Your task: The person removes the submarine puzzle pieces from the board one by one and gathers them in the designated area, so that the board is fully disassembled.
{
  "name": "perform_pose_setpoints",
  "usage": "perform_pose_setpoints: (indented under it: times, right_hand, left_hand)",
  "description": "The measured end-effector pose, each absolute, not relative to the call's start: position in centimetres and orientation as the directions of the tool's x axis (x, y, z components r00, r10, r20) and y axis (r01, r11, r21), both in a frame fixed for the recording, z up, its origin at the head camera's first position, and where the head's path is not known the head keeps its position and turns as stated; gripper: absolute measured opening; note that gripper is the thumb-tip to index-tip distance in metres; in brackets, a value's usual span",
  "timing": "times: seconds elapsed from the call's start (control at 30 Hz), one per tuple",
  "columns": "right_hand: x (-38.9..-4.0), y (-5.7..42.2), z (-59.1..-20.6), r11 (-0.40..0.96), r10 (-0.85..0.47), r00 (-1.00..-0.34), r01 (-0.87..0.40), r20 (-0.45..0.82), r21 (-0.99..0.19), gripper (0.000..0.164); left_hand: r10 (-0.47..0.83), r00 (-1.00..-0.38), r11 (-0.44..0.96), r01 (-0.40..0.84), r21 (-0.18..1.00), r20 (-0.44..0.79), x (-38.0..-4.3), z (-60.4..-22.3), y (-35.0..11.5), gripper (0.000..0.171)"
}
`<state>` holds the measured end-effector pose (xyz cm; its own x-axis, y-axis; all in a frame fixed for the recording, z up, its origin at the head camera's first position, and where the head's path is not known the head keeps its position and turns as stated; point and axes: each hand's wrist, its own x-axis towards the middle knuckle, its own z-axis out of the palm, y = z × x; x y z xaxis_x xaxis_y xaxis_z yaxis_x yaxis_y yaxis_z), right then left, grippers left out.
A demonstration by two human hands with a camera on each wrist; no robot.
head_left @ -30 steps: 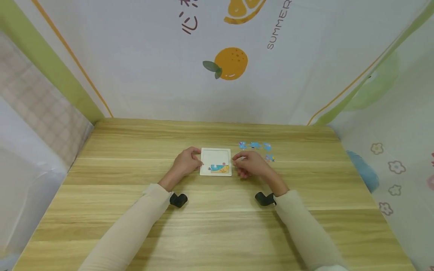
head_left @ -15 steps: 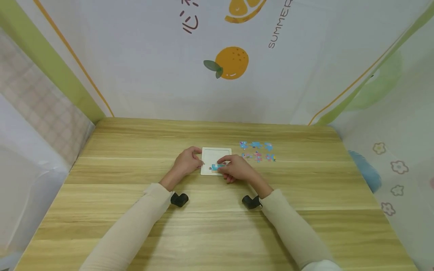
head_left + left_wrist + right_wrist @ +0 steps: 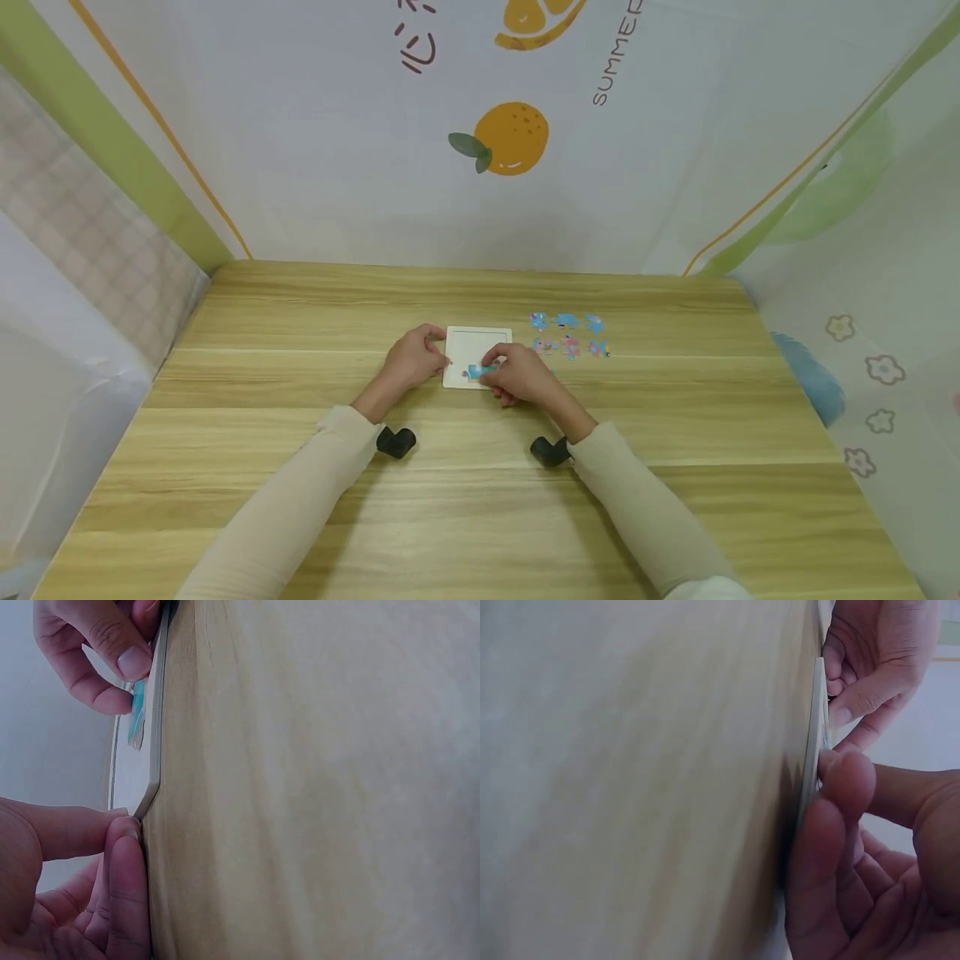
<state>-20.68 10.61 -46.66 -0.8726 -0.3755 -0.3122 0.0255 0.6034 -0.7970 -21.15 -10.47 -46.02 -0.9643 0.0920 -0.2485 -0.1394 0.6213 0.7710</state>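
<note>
A white square puzzle tray (image 3: 467,346) lies on the wooden table. My left hand (image 3: 413,358) grips its left edge, and the left wrist view shows that hand's thumb and finger pinching near a corner. Joined teal-and-yellow puzzle pieces (image 3: 474,372) sit in the lower part of the tray. Over its lower right side, my right hand (image 3: 522,372) has thumb and index finger pinched on a puzzle piece, largely hidden by the fingers. Teal puzzle pieces (image 3: 137,716) show right below those fingertips in the left wrist view.
Right of the tray, loose blue puzzle pieces (image 3: 567,321) form a back row, and pink-and-blue pieces (image 3: 572,347) a row in front. A black wrist camera (image 3: 396,442) is on the left wrist. A white printed curtain (image 3: 360,167) hangs behind the table (image 3: 480,517).
My right hand has moved left from beside the tray to over its lower right part, uncovering loose pieces on the table. The left hand has stayed at the left edge.
</note>
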Motion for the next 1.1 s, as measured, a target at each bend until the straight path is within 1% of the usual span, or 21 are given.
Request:
perform_pose_setpoints:
  times: [0.27,0.43,0.57,0.7,0.8,0.93,1.1]
  right_hand:
    - [-21.0,10.8,-46.5,0.571,-0.424,-0.848,0.024,-0.319,-0.821,0.020]
    - [-21.3,11.5,-46.5,0.535,-0.462,-0.820,0.047,-0.338,-0.844,0.017]
    - [-21.4,12.5,-46.1,0.498,-0.479,-0.810,0.068,-0.339,-0.865,0.018]
    - [-21.4,14.0,-45.7,0.470,-0.458,-0.818,0.109,-0.348,-0.876,0.021]
    - [-21.4,15.3,-45.2,0.471,-0.419,-0.835,0.137,-0.357,-0.872,0.018]
    - [-21.3,17.4,-44.4,0.476,-0.378,-0.861,0.135,-0.341,-0.869,0.015]
    - [-21.6,20.0,-43.9,0.488,-0.358,-0.876,0.120,-0.324,-0.864,0.018]
  left_hand:
    - [0.088,-0.963,0.609,-0.151,0.779,-0.255,-21.1,-46.1,-10.6,0.045]
    - [0.091,-0.962,0.609,-0.150,0.779,-0.256,-21.2,-46.2,-10.5,0.045]
    - [0.090,-0.964,0.616,-0.145,0.774,-0.251,-21.2,-46.3,-10.5,0.045]
    - [0.092,-0.965,0.612,-0.139,0.778,-0.245,-21.4,-46.4,-10.6,0.045]
    - [0.098,-0.963,0.602,-0.145,0.785,-0.253,-21.4,-46.5,-10.6,0.045]
    - [0.099,-0.960,0.596,-0.154,0.788,-0.262,-21.4,-46.4,-10.6,0.045]
    - [0.098,-0.960,0.593,-0.157,0.790,-0.264,-21.4,-46.4,-10.5,0.045]
